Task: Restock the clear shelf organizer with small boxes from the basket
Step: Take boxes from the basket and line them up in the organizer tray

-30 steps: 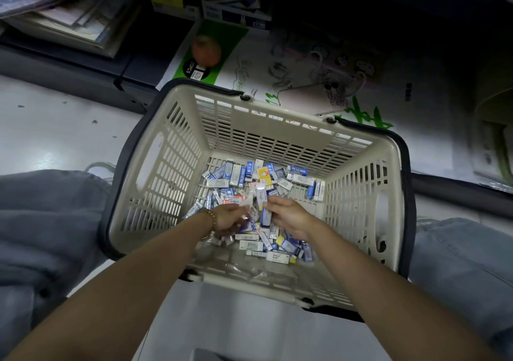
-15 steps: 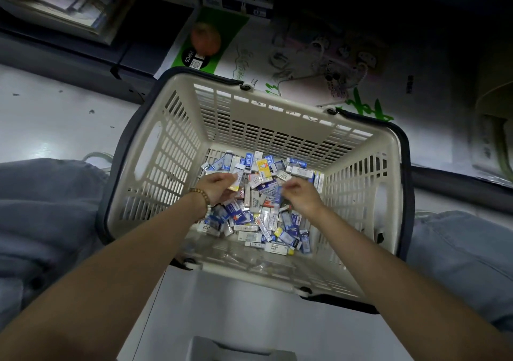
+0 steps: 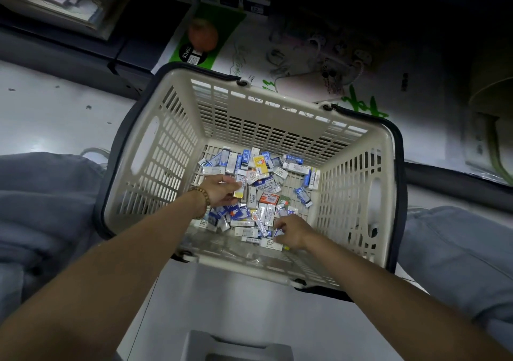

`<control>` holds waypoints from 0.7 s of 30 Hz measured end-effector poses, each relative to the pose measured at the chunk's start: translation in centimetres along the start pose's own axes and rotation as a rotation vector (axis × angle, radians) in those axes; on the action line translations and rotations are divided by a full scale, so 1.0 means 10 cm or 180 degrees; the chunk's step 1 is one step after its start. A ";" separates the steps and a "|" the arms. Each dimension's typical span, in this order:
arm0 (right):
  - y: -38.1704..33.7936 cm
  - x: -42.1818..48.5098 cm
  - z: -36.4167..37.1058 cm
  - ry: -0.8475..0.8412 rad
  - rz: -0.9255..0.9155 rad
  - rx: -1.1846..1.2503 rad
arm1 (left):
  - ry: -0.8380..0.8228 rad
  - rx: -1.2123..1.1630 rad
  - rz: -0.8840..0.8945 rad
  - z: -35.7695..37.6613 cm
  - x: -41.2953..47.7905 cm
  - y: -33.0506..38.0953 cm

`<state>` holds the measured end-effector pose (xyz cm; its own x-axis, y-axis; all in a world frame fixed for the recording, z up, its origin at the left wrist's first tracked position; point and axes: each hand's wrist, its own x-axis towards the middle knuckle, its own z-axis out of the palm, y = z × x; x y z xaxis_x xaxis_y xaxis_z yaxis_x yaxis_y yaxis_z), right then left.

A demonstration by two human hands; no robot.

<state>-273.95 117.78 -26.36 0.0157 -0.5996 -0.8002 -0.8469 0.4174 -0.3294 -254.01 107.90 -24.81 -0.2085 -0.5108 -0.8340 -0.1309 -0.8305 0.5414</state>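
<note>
A cream plastic basket [image 3: 155, 171] with a dark rim stands on the floor between my knees. Its bottom is covered with several small boxes [image 3: 263, 185], mostly white and blue, some yellow and orange. My left hand [image 3: 222, 191], with a bead bracelet at the wrist, holds a few small boxes at the left of the pile, a white and yellow one showing between its fingers. My right hand [image 3: 291, 231] reaches into the near side of the pile, fingers curled on a small blue and white box. The clear shelf organizer is out of view.
A grey stool or bin top [image 3: 236, 346] sits at the bottom edge. Dark shelving with stacked paper goods [image 3: 63, 5] runs along the far side, with printed packs and an orange ball [image 3: 202, 35] behind the basket. My knees in grey trousers flank the basket.
My right hand has moved from the far middle of the pile back to its near side. My left hand stays at the left, still holding boxes. The camera has shifted slightly.
</note>
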 end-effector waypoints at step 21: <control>-0.02 -0.08 -0.46 0.0440 0.0209 0.2927 | -0.0224 -0.0122 0.0116 0.13 -0.13 0.04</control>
<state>-276.22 115.07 -23.38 -0.1306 -0.6070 -0.7839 -0.0890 0.7947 -0.6005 -255.02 108.50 -23.32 -0.2801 -0.5251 -0.8037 -0.0851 -0.8203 0.5656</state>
